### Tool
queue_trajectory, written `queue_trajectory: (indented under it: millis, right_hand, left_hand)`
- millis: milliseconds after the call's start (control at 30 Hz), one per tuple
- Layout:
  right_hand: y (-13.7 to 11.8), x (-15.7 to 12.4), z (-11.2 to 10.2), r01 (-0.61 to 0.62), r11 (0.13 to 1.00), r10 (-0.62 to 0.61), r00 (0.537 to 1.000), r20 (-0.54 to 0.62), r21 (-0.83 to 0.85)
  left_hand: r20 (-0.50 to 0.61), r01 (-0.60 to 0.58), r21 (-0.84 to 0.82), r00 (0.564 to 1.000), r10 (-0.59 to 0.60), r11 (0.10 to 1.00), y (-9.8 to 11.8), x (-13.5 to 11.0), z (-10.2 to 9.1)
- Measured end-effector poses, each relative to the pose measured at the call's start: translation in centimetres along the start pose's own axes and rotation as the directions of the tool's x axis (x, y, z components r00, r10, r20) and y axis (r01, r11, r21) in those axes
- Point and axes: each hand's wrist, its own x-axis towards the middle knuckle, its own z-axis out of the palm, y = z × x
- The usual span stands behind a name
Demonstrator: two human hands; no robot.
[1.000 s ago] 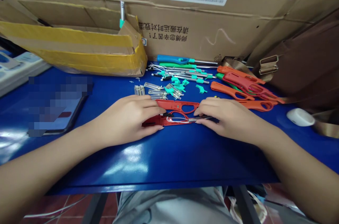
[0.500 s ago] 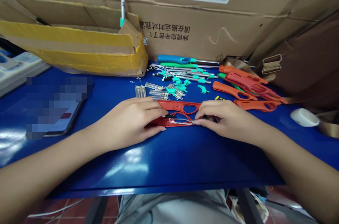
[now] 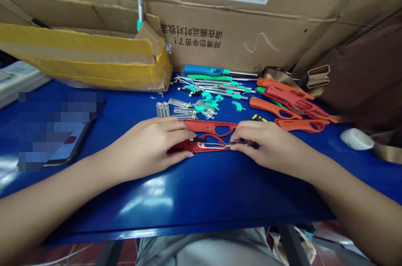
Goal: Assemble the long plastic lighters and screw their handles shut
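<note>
Left fingers (image 3: 184, 135) clasping a red shell (image 3: 195, 147), right fingers (image 3: 246, 131) pinching a metal rod (image 3: 228, 146), both forearms (image 3: 89, 179) slanting inward.

Moderate, uneven light reaches the glossy blue flat surface (image 3: 220, 192), leaving white glare near its front edge and at far left. The dark brown fabric (image 3: 358, 65) at right sits in shadow. The outer edges stretch wide-angle; fine detail around the red plastic casing (image 3: 204, 125) is soft. Pixelation blocks the dark-framed flat phone (image 3: 70, 143).
</note>
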Motion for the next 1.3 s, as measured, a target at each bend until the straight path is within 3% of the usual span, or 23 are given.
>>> queue_trajectory:
  millis: [267,500,767,1300]
  right_hand:
    - [-0.3,0.7,0.9,-0.147,0.972,0.163,0.984,-0.072,0.183]
    - [-0.3,-0.1,0.1,-0.04,0.998,0.042,0.998,-0.036,0.055]
    - [-0.6,-0.3,-0.1,0.007,0.995,-0.005,1.0,0.019,-0.098]
    - [-0.4,-0.3,-0.5,0.085,0.99,-0.081,0.996,0.036,-0.116]
  left_hand:
    - [0.003,0.005,-0.032,1.0,-0.005,0.999,0.0,0.1,-0.1]
    - [0.005,0.02,-0.071,1.0,-0.02,0.997,0.0,0.1,-0.2]
    - [0.0,0.032,-0.075,0.999,-0.032,0.997,0.0,0.0,0.0]
    - [-0.002,0.076,-0.087,0.997,-0.076,0.993,0.0,0.1,0.1]
